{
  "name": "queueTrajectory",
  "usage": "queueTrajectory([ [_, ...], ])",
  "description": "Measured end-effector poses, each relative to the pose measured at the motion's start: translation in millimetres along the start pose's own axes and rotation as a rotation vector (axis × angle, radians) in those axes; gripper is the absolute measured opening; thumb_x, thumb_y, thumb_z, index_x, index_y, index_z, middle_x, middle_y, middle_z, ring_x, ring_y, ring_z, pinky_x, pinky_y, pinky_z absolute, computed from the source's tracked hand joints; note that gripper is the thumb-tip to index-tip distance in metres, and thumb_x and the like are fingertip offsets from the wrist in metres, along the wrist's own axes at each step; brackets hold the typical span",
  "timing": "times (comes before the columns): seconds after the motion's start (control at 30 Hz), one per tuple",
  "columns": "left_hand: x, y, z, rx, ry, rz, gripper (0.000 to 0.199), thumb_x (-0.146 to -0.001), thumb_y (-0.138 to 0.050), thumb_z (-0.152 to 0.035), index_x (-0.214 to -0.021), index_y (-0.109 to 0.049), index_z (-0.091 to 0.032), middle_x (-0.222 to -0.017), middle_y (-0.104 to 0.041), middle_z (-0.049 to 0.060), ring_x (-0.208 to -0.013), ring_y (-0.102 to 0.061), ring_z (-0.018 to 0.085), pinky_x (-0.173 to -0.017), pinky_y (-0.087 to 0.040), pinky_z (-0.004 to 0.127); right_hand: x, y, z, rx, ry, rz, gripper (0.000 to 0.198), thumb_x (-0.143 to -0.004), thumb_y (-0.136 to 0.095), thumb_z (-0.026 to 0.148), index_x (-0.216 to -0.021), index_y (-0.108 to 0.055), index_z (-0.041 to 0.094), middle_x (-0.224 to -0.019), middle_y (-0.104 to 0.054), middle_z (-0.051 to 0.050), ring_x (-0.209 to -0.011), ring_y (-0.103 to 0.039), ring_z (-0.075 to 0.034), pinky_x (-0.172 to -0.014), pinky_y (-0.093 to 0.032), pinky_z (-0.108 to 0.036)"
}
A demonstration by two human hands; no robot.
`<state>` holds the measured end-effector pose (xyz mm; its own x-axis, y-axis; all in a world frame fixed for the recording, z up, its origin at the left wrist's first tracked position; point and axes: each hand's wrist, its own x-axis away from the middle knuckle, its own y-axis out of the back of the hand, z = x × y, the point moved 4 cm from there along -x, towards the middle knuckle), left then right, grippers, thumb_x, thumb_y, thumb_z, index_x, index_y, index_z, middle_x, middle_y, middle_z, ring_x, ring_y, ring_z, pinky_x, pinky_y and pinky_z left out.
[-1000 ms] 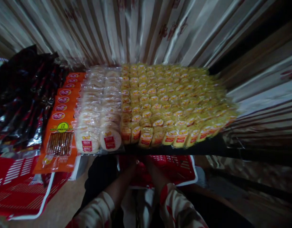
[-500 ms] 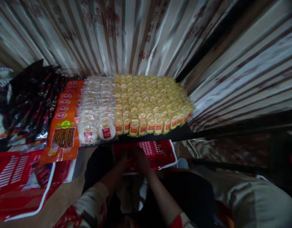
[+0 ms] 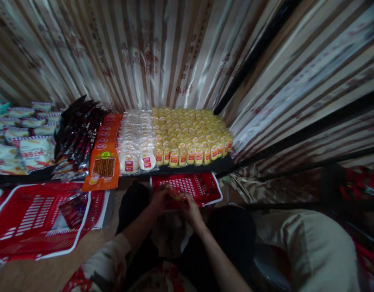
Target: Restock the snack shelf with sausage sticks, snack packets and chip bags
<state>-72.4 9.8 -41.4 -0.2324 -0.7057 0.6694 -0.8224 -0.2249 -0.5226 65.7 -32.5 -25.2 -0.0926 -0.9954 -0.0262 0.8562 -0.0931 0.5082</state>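
At six o'clock in the view, the left hand and the right hand are gripping a small yellow-and-red packet between their fingers, its label being unreadable. The packet is showing against a red basket. From the hands, yellow snack packs are standing at twelve o'clock, an orange pouch lying at ten.

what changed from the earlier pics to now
The left hand and right hand have drawn back from the shelf edge toward the person. A small packet now shows between their fingers; when it was gripped is too dim to tell. The view has shifted, showing more white bags at left. The yellow snacks, crackers and orange packs look unchanged.
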Motion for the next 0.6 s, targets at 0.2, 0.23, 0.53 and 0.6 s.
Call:
queueTrajectory([
  [0.2, 27, -6, -13, -0.030, -0.055, 0.093, 0.034, -0.063, -0.066, -0.009, -0.095, -0.058, -0.016, -0.077, -0.064, 0.000, -0.065, -0.062, 0.013, -0.063, -0.052, 0.026, 10, 0, 16, -0.498, -0.346, -0.108, 0.036, -0.067, -0.066, 0.039, -0.098, -0.058, 0.022, -0.095, -0.068, -0.005, -0.087, -0.065, -0.022, -0.078, -0.054, -0.035],
  [0.23, 31, -7, -16, -0.015, -0.076, 0.093, 0.034, -0.063, -0.065, -0.008, -0.096, -0.057, -0.016, -0.078, -0.064, 0.001, -0.065, -0.063, 0.013, -0.063, -0.052, 0.026, 11, -1, 18, -0.574, -0.400, -0.139, 0.043, -0.063, -0.069, 0.041, -0.100, -0.057, 0.022, -0.094, -0.068, -0.005, -0.084, -0.065, -0.022, -0.074, -0.054, -0.034],
  [0.53, 56, -8, -36, -0.052, -0.245, -0.045, 0.029, -0.064, -0.068, -0.003, -0.087, -0.057, -0.017, -0.085, -0.063, 0.002, -0.075, -0.063, 0.014, -0.073, -0.053, 0.029, 13, -10, 33, -0.814, -0.539, -0.157, 0.049, -0.051, -0.081, 0.040, -0.090, -0.058, 0.021, -0.080, -0.069, -0.001, -0.068, -0.066, -0.015, -0.061, -0.054, -0.026],
  [0.6, 58, -7, -39, -0.104, -0.268, -0.097, 0.023, -0.064, -0.070, -0.004, -0.079, -0.056, -0.017, -0.076, -0.062, 0.001, -0.071, -0.063, 0.013, -0.072, -0.052, 0.028, 13, -12, 37, -0.784, -0.502, -0.138, 0.046, -0.052, -0.080, 0.042, -0.087, -0.058, 0.020, -0.079, -0.069, -0.001, -0.066, -0.066, -0.014, -0.060, -0.053, -0.025],
])
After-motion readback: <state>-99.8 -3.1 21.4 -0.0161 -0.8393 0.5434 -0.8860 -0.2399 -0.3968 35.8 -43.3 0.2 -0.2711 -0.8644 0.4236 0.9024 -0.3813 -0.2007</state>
